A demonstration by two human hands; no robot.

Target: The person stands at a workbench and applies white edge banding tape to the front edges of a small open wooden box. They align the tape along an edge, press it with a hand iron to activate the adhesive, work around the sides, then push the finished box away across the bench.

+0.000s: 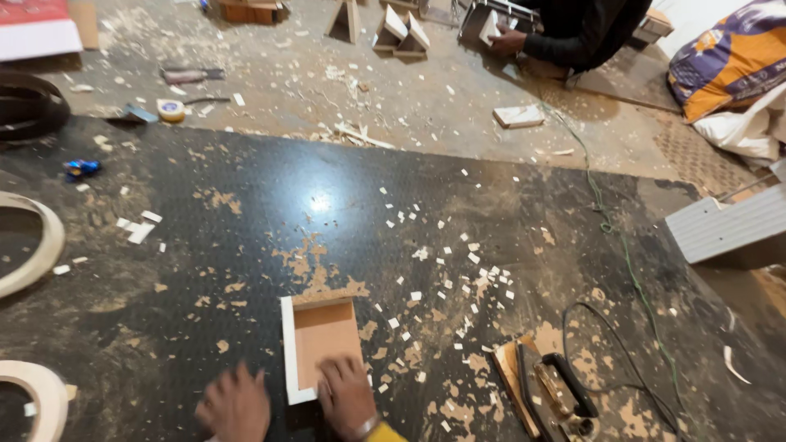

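Blurred left hand (pixel 236 405), wrists cut off

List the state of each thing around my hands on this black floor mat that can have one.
Small white-edged brown wooden panel: lying flat on the mat, brown face up.
Left hand: resting flat on the mat beside the panel, holding nothing.
Right hand: pressing on the panel's near end.
Black clothes iron: lying on a wooden board, cord attached.
Yellow tape roll: lying flat.
Black floor mat: strewn with sawdust and white chips.
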